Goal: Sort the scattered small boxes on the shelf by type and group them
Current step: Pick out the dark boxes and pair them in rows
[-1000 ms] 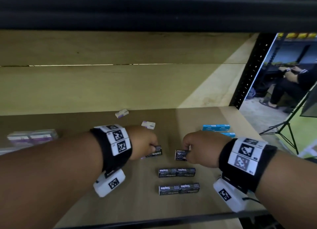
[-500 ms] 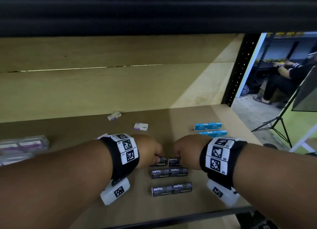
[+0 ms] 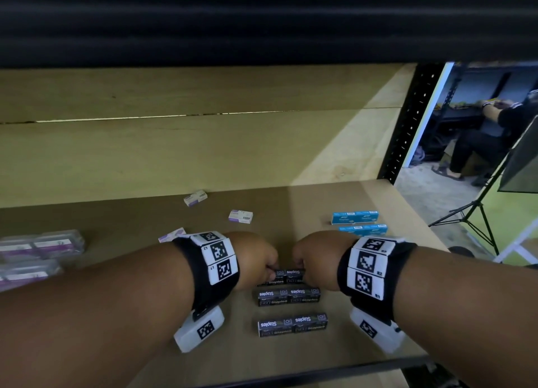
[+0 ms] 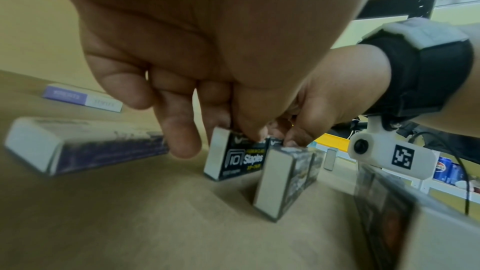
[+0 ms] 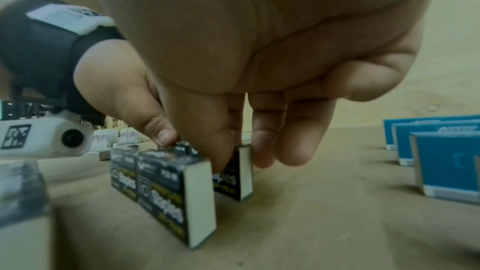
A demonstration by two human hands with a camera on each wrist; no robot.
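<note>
Black staple boxes stand in rows on the wooden shelf [image 3: 364, 285]: a front pair [image 3: 292, 325], a middle pair [image 3: 288, 296], and a back pair [image 3: 286, 275] between my hands. My left hand [image 3: 272, 269] pinches the left back box [image 4: 235, 159] from above with thumb and fingers. My right hand [image 3: 298, 268] pinches the right back box [image 5: 245, 171] the same way. The two held boxes meet end to end, just behind the middle pair. Blue boxes [image 3: 355, 217] lie at the right. Small purple-and-white boxes [image 3: 240, 216] lie scattered behind my hands.
Clear-wrapped packs of purple boxes [image 3: 43, 245] sit at the far left. Another purple box [image 3: 195, 198] lies near the back wall, and one [image 3: 171, 235] is half hidden by my left wrist. A black shelf post [image 3: 407, 125] bounds the right side. A person sits beyond it.
Both hands have moved toward each other and toward me, bringing their black boxes together end to end just behind the middle pair.
</note>
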